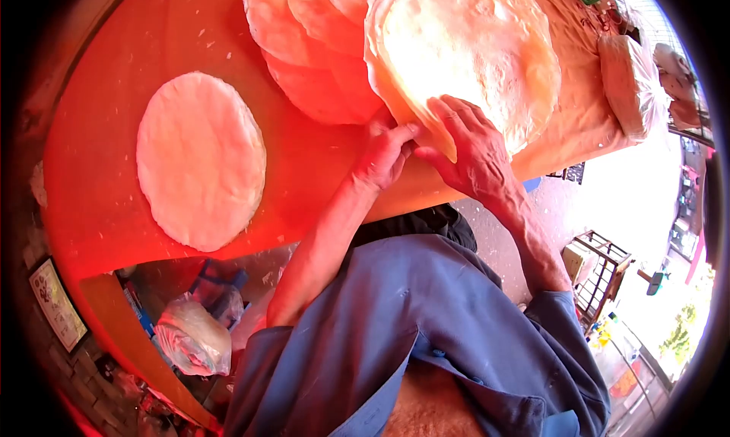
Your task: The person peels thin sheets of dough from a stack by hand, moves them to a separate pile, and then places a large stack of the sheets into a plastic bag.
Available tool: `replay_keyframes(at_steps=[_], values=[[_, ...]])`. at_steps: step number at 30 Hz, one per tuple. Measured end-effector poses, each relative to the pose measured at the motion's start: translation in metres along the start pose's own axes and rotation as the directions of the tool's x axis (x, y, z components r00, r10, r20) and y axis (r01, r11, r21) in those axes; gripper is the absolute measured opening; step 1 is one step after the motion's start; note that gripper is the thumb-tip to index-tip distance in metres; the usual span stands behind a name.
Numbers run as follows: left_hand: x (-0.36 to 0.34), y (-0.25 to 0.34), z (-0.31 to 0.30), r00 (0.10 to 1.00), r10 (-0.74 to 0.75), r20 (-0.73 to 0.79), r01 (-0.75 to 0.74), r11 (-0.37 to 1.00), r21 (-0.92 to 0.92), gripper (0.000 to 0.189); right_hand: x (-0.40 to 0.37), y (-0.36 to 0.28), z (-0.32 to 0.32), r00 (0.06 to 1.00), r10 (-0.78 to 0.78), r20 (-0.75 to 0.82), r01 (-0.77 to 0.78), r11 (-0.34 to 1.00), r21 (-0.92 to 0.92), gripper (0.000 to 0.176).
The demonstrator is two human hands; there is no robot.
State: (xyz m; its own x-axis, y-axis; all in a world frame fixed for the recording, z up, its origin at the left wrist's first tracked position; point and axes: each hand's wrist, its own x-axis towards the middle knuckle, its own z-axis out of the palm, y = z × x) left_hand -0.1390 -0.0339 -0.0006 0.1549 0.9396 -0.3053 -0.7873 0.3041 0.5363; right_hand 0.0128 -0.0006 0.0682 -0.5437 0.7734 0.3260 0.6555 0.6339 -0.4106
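A stack of thin round flatbreads lies at the far side of the table, pale and brightly lit. My left hand is closed at the stack's near edge, with thumb and fingers pinching the rim of a flatbread. Just right of it, my right hand has its fingers over the top of the same edge and its thumb below, gripping a raised lip. How many layers the hands hold is hidden. One single flatbread lies flat on the left of the table, apart from both hands.
More flatbreads overlap in a fan left of the stack on the red-orange table. A clear plastic bag of bread sits at the right end. Below are a plastic bag and a metal rack.
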Motion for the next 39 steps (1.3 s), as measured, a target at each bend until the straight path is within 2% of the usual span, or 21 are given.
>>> replay_keyframes(at_steps=[3, 6, 9, 10, 12, 14, 16, 17, 19, 20, 23, 24, 27, 28, 29, 30, 32, 33, 35, 37, 39], values=[[-0.002, 0.003, 0.005, 0.999, -0.038, 0.029, 0.039, 0.999, -0.035, 0.039, -0.009, 0.009, -0.004, 0.995, 0.072, 0.071, -0.07, 0.997, -0.034, 0.043], [-0.003, 0.008, 0.008, 0.996, -0.045, 0.072, 0.041, 0.998, 0.049, 0.038, -0.01, 0.013, -0.003, 0.989, 0.097, 0.114, -0.097, 0.995, -0.007, 0.038], [-0.002, 0.011, 0.01, 0.993, -0.039, 0.113, 0.058, 0.984, -0.17, 0.038, -0.012, 0.017, -0.002, 0.973, 0.16, 0.165, -0.152, 0.987, -0.06, 0.034], [0.0, 0.012, 0.008, 0.991, -0.041, 0.124, 0.067, 0.975, -0.214, 0.039, -0.008, 0.015, -0.005, 0.98, 0.149, 0.132, -0.134, 0.985, -0.113, 0.032], [0.003, 0.008, 0.005, 0.987, -0.061, 0.15, 0.104, 0.948, -0.302, 0.043, -0.002, 0.011, -0.003, 0.983, 0.133, 0.129, -0.122, 0.988, -0.092, 0.029], [0.011, 0.004, 0.003, 0.994, -0.086, 0.064, 0.096, 0.979, -0.179, 0.041, 0.007, 0.001, -0.003, 0.976, 0.148, 0.163, -0.136, 0.987, -0.079, 0.025], [0.013, 0.004, -0.001, 0.997, -0.076, -0.026, 0.072, 0.99, -0.119, 0.034, 0.002, 0.006, 0.01, 0.994, 0.096, 0.054, -0.094, 0.995, -0.035, 0.016], [0.015, 0.004, -0.006, 0.999, -0.048, -0.013, 0.046, 0.993, -0.105, 0.033, 0.001, 0.01, 0.014, 0.997, 0.081, 0.018, -0.08, 0.996, -0.029, 0.014], [0.02, 0.0, -0.016, 1.0, -0.014, 0.021, 0.016, 0.997, -0.081, 0.031, 0.018, 0.001, -0.003, 0.976, 0.186, 0.111, -0.179, 0.982, -0.065, 0.017], [0.017, 0.01, -0.001, 0.999, -0.022, -0.032, 0.02, 0.998, -0.061, 0.04, 0.023, 0.003, -0.002, 0.966, 0.223, 0.134, -0.214, 0.974, -0.079, 0.021], [0.023, 0.013, -0.008, 0.999, -0.043, -0.023, 0.047, 0.971, 0.236, 0.038, 0.019, -0.002, 0.011, 0.982, 0.161, 0.1, -0.159, 0.987, -0.028, 0.026], [0.025, 0.011, -0.01, 0.999, -0.02, -0.031, 0.026, 0.975, 0.221, 0.038, 0.014, -0.001, 0.019, 0.988, 0.14, 0.07, -0.141, 0.99, 0.002, 0.037], [0.031, 0.003, -0.014, 0.998, 0.038, -0.041, -0.031, 0.985, 0.169, 0.037, 0.014, -0.003, 0.011, 0.996, 0.076, -0.037, -0.076, 0.997, -0.012, 0.047], [0.031, 0.001, -0.013, 0.999, 0.044, -0.032, -0.039, 0.988, 0.15, 0.036, 0.018, -0.006, 0.01, 0.995, 0.083, -0.053, -0.083, 0.997, 0.0, 0.046], [0.031, 0.002, -0.01, 0.998, 0.056, -0.019, -0.053, 0.99, 0.133, 0.036, 0.017, -0.007, 0.01, 0.989, 0.151, 0.004, -0.151, 0.989, -0.003, 0.044], [0.027, 0.009, -0.002, 0.994, -0.054, -0.091, 0.065, 0.989, 0.13, 0.038, 0.019, -0.007, 0.01, 0.976, 0.21, 0.053, -0.21, 0.978, -0.011, 0.042], [0.03, 0.012, -0.005, 0.988, -0.133, -0.082, 0.141, 0.985, 0.103, 0.038, 0.02, 0.0, 0.009, 0.957, 0.269, 0.109, -0.263, 0.963, -0.06, 0.03], [0.031, 0.011, -0.004, 0.982, -0.176, -0.074, 0.182, 0.979, 0.087, 0.038, 0.021, 0.006, 0.004, 0.933, 0.292, 0.211, -0.252, 0.948, -0.197, 0.027], [0.03, 0.011, 0.011, 0.988, -0.115, -0.104, 0.113, 0.993, -0.028, 0.039, 0.03, 0.018, -0.019, 0.841, 0.37, 0.394, -0.175, 0.876, -0.449, 0.021], [0.023, 0.01, 0.016, 0.99, -0.052, -0.131, 0.041, 0.995, -0.089, 0.038, 0.049, 0.041, -0.068, 0.937, 0.22, 0.27, -0.096, 0.909, -0.406, 0.018], [0.016, 0.01, 0.006, 0.989, 0.021, -0.145, -0.035, 0.995, -0.096, 0.037, 0.06, 0.043, -0.137, 0.971, 0.209, 0.114, -0.167, 0.94, -0.298, 0.017]])
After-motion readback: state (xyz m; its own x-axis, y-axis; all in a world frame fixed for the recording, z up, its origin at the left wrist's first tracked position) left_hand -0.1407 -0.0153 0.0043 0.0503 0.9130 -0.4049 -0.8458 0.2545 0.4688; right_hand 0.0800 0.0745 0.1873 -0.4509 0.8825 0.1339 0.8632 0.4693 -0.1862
